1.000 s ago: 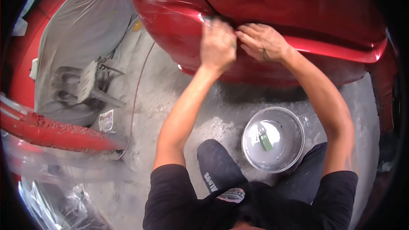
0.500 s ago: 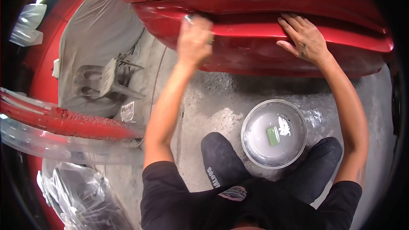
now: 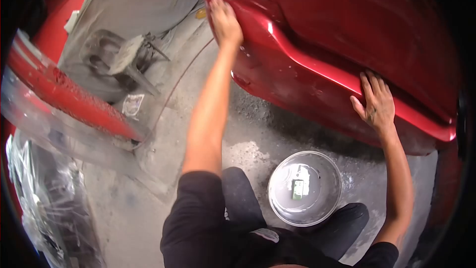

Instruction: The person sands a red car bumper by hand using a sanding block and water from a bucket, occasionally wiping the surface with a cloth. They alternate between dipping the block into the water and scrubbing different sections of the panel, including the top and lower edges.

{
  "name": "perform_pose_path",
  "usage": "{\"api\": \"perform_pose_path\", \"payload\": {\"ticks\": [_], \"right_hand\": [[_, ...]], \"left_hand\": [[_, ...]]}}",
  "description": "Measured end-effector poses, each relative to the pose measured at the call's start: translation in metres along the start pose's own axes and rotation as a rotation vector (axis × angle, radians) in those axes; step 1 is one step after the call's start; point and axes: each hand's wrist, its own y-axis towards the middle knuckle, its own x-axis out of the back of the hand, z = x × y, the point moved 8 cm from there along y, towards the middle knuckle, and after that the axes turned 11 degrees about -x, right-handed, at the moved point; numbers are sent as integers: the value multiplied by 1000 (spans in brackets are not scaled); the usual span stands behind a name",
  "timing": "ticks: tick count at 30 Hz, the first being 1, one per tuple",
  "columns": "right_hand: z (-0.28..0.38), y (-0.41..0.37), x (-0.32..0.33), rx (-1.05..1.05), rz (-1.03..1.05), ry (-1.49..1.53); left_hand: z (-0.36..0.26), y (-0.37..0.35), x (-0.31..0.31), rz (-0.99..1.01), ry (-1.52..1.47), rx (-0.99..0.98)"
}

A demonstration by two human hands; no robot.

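Note:
A glossy red car body panel [image 3: 297,89] with a raised ridge spans the upper right. My left hand [image 3: 227,24] lies against its left edge, fingers stretched out. Whether anything thin sits under that palm is hidden. On the ridge farther right rests my right hand [image 3: 379,100], its fingers spread and the thumb apart, with nothing visible in it. Between my knees stands a round basin [image 3: 328,206] of cloudy liquid, holding a green rectangular block [image 3: 297,189].
To the left, a grey plastic chair [image 3: 124,59] lies near a draped grey cover [image 3: 136,5]. A scuffed red strip-like part [image 3: 69,92] juts in from the left, above crumpled clear plastic [image 3: 47,203]. A thin line [image 3: 181,77] runs across the concrete floor.
My left hand has shifted up along the panel to its left edge. The view has turned, so the panel now slants down to the right. My right hand stays flat on the ridge.

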Motion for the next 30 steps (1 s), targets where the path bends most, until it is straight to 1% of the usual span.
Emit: {"api": "perform_pose_path", "payload": {"ticks": [1, 3, 4, 5, 6, 7, 8, 9, 10, 11, 13, 14, 15, 17, 18, 19, 20, 21, 23, 24, 25, 26, 27, 28, 29, 30], "right_hand": [[-1, 0, -3, -12, 18, -4], [0, 5, -1, 18, 26, -28], [3, 3, -2, 20, 37, -36], [5, 2, -1, 33, 44, -43], [6, 5, -3, 35, 79, -44], [8, 8, -6, 45, 118, -43], [12, 11, -8, 76, 125, -51], [12, 13, -13, 89, 158, -63], [10, 16, -18, 95, 186, -75], [12, 16, -18, 109, 143, -79], [10, 14, -25, 107, 124, -109], [14, 13, -27, 116, 133, -111], [15, 15, -24, 122, 117, -101], [14, 14, -17, 128, 107, -99], [13, 14, -19, 117, 110, -82], [14, 16, -20, 105, 111, -65], [15, 15, -19, 104, 107, -67], [14, 15, -20, 97, 112, -78], [13, 18, -24, 109, 131, -95], [14, 19, -23, 116, 101, -110], [15, 17, -22, 126, 84, -118], [16, 13, -23, 135, 109, -119], [15, 13, -25, 118, 123, -115], [13, 17, -25, 100, 128, -112], [12, 16, -24, 103, 139, -111], [13, 16, -23, 101, 125, -103]], "left_hand": [[38, 26, 7, 0, -85, 156], [28, 23, 2, -49, 87, 143], [-16, -2, -1, -93, 136, 75], [-60, -38, -11, -119, 183, -55], [-100, -78, -21, -40, 82, -131], [-143, -120, -26, 153, 112, -183], [-133, -149, -37, 103, -30, -173], [-119, -136, -33, 83, -29, -167], [-94, -108, -23, 40, -10, -193], [-68, -76, -13, 4, 17, -219], [-10, 2, 3, -119, -3, -156], [9, 17, -1, -120, -2, -143], [32, 32, -8, -109, 85, -82], [50, 49, -10, -76, 248, 37], [-10, 26, 0, -190, 126, 13], [-52, -11, -10, -150, 271, -131], [-90, -57, -20, -32, 272, -289], [-113, -98, -21, 70, -48, -264], [-86, -86, -9, 49, -8, -345], [-58, -51, -1, -21, 70, -335], [-22, -10, 4, -166, 92, -260], [21, 29, 15, 9, -177, 127], [81, 40, 6, -166, -120, 196], [115, 44, -4, -159, -94, 253], [97, 31, -7, -155, -93, 263], [45, 12, -2, -205, 29, 173]]}}
